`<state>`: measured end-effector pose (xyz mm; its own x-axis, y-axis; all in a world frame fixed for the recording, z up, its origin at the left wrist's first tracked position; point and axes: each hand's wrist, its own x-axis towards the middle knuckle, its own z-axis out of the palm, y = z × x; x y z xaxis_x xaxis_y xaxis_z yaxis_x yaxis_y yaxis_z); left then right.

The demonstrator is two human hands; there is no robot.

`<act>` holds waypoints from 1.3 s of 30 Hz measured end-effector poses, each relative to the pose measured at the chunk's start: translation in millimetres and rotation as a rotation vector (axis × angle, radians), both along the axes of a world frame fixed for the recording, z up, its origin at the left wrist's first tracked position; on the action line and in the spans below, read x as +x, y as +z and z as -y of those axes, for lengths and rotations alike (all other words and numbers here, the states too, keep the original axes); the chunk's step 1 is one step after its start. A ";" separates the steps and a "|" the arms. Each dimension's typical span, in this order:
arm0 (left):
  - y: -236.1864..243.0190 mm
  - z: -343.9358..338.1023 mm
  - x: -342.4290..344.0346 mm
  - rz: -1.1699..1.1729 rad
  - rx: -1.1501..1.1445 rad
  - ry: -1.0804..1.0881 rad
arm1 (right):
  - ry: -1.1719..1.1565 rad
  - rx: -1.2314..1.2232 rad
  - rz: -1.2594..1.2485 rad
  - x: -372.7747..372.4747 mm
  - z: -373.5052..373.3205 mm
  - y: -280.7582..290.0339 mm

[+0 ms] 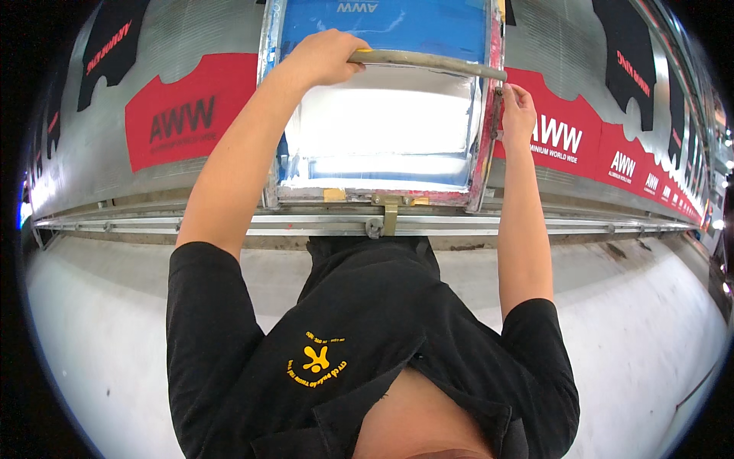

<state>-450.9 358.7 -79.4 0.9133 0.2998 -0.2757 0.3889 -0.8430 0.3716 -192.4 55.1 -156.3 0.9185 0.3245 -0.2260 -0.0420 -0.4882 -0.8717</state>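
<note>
A screen-printing frame [482, 153] lies in front of me, with blue mesh [413, 34] at its far part and a bright white area [390, 115] nearer to me. Across it, slightly slanted, stretches a long greyish squeegee [428, 61]. My left hand [329, 60] is closed around the squeegee's left end. At the frame's right side, just below the squeegee's right end, my right hand [519, 111] has its fingers curled against the frame edge. Part of that grip is hidden.
Red fabric pieces with printing lie left [191, 111] and right [566, 115] of the frame on a long grey table; black pieces [115, 50] lie farther out. A metal rail [306, 224] with a brass-coloured bracket [391, 216] runs along the near edge. Pale floor [634, 329] shows below.
</note>
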 end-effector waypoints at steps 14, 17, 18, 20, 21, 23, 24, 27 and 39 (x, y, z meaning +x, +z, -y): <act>-25.4 -26.8 1.5 -0.059 0.252 0.033 | 0.880 -0.818 0.709 -10.2 -98.3 73.4; -25.5 8.0 -24.7 -0.103 0.221 0.062 | 0.818 -0.742 0.730 -37.3 -55.3 55.8; -25.8 26.2 -42.1 -0.107 0.216 0.073 | 0.820 -0.657 0.785 -50.0 -35.6 49.1; -21.3 66.3 -70.8 -0.097 0.166 0.140 | 0.799 -0.483 0.911 -72.7 10.0 36.8; -13.4 90.6 -84.0 -0.174 0.151 0.144 | 0.787 -0.453 0.908 -90.7 34.9 36.8; -4.8 137.6 -120.2 -0.102 0.154 0.179 | 0.770 -0.389 0.872 -125.6 75.3 45.9; -3.4 153.0 -132.3 -0.053 0.153 0.190 | 0.760 -0.362 0.839 -137.7 89.4 51.7; -7.8 189.5 -162.5 0.070 0.148 0.225 | 0.817 -0.296 0.845 -156.6 115.6 61.1; 44.9 143.3 -145.2 -0.152 0.045 0.104 | 0.962 -0.313 0.752 -132.2 94.4 113.2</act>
